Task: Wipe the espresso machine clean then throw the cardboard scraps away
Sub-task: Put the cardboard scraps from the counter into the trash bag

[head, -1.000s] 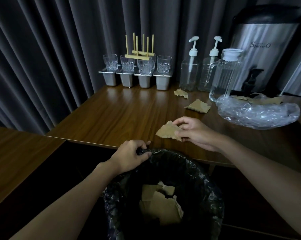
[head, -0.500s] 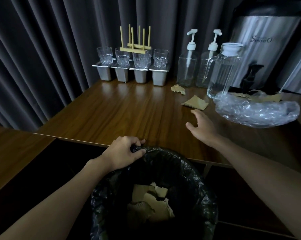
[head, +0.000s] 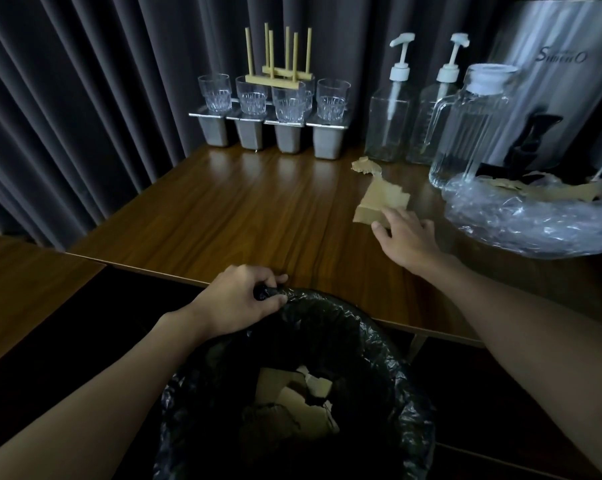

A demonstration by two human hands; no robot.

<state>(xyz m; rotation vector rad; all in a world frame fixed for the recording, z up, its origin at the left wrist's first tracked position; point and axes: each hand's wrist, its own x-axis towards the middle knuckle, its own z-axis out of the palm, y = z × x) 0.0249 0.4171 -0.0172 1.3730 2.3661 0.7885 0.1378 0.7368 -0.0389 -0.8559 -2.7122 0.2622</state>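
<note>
Cardboard scrap (head: 382, 197) under right fingers (head: 394, 216)

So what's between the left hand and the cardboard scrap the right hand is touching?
Only bare wooden tabletop lies between the left hand, gripping the bin bag at its rim, and the cardboard scrap that the right hand touches; the head view shows it.

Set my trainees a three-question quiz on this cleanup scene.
1. True or false: the left hand grips the black bin bag at its rim.
2. The right hand touches: A a sponge, B a cardboard scrap, C a spoon.
3. How many pump bottles stand on the table?
Key: 1 true; 2 B; 3 two.
</note>
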